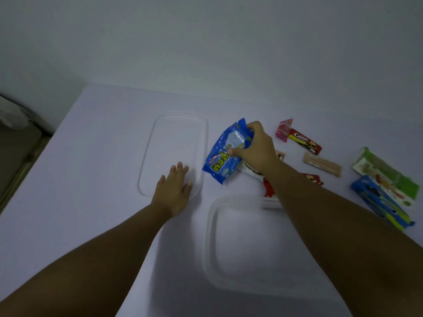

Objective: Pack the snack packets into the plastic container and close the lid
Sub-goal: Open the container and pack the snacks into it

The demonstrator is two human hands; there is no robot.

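Right hand (254,147) gripped the blue packet (225,154) by its upper half, thumb and fingers curled round the wrapper, lower end tilted down toward 7 o'clock. Unclear whether that end touched the table (91,156). Left hand (175,191) lay flat, fingers straight and slightly spread, on the near end of the clear lid (176,143), holding nothing. Lid lay at 11 o'clock from the tub (242,248); tub open, apparently nothing packed yet, partly under the right forearm. Blue packet at 12 o'clock from the tub, just right of the lid.

Remaining packets scattered from 1 to 3 o'clock: pink sachet (284,129), dark red bar (304,142), tan bar (322,164), green pack (384,175), blue-green pack (381,202); others half hidden beneath the wrist.

Risks, judged: slick wrapper held high, so could slip or swing on the way over. Forearm low over the tub's far rim, so could knock the light tub or drag hidden packets. Long packs might sit proud of the rim and stop the lid seating. Lid clear on pale surface, easily misjudged.

Table pale, plain, matte. Plain wall at 12 o'clock; dim furniture at 9 o'clock, not identifiable. Light low.
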